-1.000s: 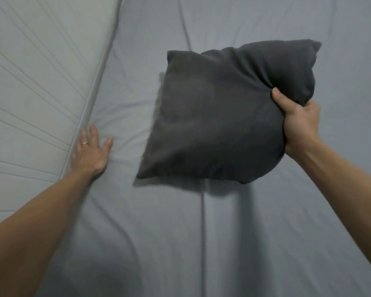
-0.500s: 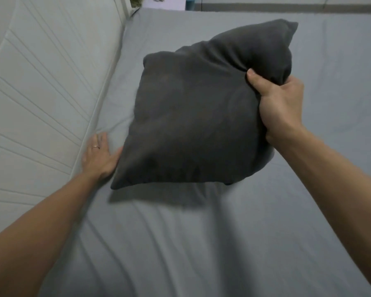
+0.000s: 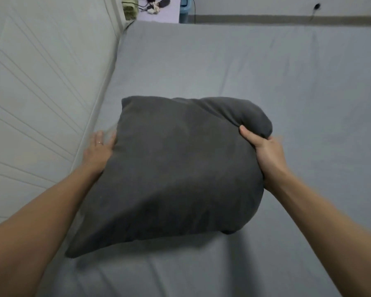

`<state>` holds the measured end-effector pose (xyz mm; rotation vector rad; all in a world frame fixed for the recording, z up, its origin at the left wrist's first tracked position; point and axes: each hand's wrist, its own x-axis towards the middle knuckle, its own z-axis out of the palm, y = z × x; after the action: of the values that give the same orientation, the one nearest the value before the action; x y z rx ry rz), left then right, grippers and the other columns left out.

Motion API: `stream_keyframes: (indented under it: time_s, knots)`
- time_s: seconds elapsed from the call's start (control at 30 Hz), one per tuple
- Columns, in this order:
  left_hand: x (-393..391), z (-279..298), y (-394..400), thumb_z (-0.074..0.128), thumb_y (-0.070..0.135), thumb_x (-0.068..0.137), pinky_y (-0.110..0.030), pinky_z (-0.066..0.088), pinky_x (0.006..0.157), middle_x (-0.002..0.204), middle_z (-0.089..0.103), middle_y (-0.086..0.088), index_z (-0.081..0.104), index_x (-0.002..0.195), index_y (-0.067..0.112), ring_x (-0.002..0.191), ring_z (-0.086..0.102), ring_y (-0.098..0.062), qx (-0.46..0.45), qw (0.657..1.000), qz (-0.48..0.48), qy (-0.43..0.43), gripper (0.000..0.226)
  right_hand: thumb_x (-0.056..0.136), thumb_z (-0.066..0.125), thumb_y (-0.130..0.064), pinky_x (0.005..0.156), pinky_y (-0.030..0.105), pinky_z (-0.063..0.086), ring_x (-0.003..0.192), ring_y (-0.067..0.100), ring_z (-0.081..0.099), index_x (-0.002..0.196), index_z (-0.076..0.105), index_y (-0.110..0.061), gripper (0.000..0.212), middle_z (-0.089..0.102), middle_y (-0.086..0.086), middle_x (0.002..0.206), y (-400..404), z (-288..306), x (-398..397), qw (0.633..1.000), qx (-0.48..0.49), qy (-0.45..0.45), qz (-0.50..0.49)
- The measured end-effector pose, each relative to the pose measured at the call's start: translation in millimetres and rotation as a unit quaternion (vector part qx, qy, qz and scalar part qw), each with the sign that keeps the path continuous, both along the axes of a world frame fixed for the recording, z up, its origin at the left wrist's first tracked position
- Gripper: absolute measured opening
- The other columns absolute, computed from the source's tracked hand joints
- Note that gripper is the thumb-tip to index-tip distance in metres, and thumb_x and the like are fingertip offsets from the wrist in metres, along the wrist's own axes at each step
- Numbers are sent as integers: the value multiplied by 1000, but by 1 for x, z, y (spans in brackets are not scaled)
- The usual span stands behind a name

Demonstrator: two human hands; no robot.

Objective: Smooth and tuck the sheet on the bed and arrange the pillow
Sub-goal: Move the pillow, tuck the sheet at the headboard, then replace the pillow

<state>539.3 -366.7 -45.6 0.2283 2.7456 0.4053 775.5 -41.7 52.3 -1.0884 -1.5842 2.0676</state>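
A dark grey square pillow (image 3: 176, 168) hangs above the grey sheet (image 3: 255, 78), casting a shadow under its near edge. My right hand (image 3: 266, 155) grips the pillow's right edge, thumb on top and fingers hidden behind the fabric. My left hand (image 3: 98, 150), wearing a ring, lies flat with straight fingers on the sheet beside the padded wall, just touching the pillow's left edge, which hides part of it. The sheet shows faint creases near the bottom.
A white padded headboard panel (image 3: 36, 93) runs along the left side of the bed. Beyond the far corner stand a small table with cables and clutter (image 3: 156, 7) and a blue bin (image 3: 185, 12). A wall with a dark baseboard (image 3: 287, 19) lies behind the bed.
My right hand has carried the pillow left and nearer to me, so it now overlaps my left hand. My view has lifted, showing the far edge of the bed.
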Motion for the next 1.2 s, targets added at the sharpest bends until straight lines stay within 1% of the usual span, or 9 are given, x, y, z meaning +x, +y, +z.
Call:
stream_keyframes:
  time_s: [0.13, 0.27, 0.37, 0.47, 0.57, 0.73, 0.83, 1.1, 1.2]
  knots:
    - [-14, -28, -15, 30, 64, 91, -50, -2, 119, 162, -20, 0, -14, 153, 35, 148, -20, -22, -132, 988, -50, -55, 81, 78, 83, -35, 86, 37, 57, 95, 14, 75, 102, 77, -19, 30, 79, -4, 102, -8, -26, 14, 1000, -14, -19, 19]
    - [-25, 3, -2, 26, 55, 99, -47, 8, 121, 162, 12, -18, 22, 154, 14, 149, 9, -35, -98, 992, -60, -49, 68, 81, 82, -32, 85, 35, 57, 97, 13, 75, 103, 76, -20, 26, 78, -4, 104, -12, -22, 15, 1000, -16, -1, 13]
    - [-7, 37, 10, 34, 54, 95, -43, 48, 91, 115, 65, -26, 70, 103, 4, 108, 60, -38, 62, 993, 42, 93, 63, 83, 81, -29, 85, 35, 59, 97, 13, 75, 104, 75, -19, 25, 78, -4, 104, -21, -11, 10, 1000, -15, 18, 7]
    - [4, 76, 10, 47, 68, 83, -24, 43, 46, 74, 67, -5, 66, 76, 14, 52, 61, -18, 337, 909, 237, -59, 58, 84, 80, -28, 86, 34, 60, 101, 15, 74, 112, 74, -14, 33, 78, -2, 107, -40, 2, -6, 999, -25, 46, 13]
    - [-7, 119, -11, 63, 74, 69, -26, 50, 65, 100, 73, 2, 74, 98, 16, 83, 71, -21, 378, 876, 162, -252, 66, 82, 82, -33, 91, 38, 58, 102, 16, 73, 116, 73, -12, 41, 77, -1, 109, -66, 11, -34, 997, -47, 53, 32]
    - [-17, 126, -38, 69, 56, 79, -14, 53, 67, 107, 73, 13, 65, 123, 20, 87, 71, -2, 360, 918, 138, -95, 57, 81, 75, -54, 114, 42, 39, 132, 21, 53, 159, 16, -25, 102, 52, -4, 148, -101, -1, -74, 985, 23, -98, 137]
    - [-3, 90, -45, 61, 56, 87, -21, 45, 93, 131, 61, 10, 50, 139, 24, 111, 61, -8, 308, 938, 116, -106, 62, 81, 63, -70, 118, 49, 29, 142, 34, 38, 155, -18, -40, 114, 34, 3, 160, -116, -18, -76, 963, 35, -202, 172]
    - [-5, 85, -44, 57, 80, 62, -38, 39, 109, 139, 56, 11, 49, 136, 41, 127, 52, -19, 224, 951, 201, 73, 84, 80, 49, -73, 106, 46, 40, 130, 28, 50, 151, 2, -56, 87, 49, -10, 149, -133, -18, -63, 962, 177, -165, 128]
    - [-4, 75, -48, 46, 77, 78, -38, 30, 115, 151, 44, 3, 36, 147, 34, 137, 42, -25, 144, 981, 127, 7, 82, 84, 43, -75, 108, 52, 39, 130, 36, 49, 151, -3, -56, 83, 43, 6, 152, -143, -28, -57, 939, 193, -229, 167]
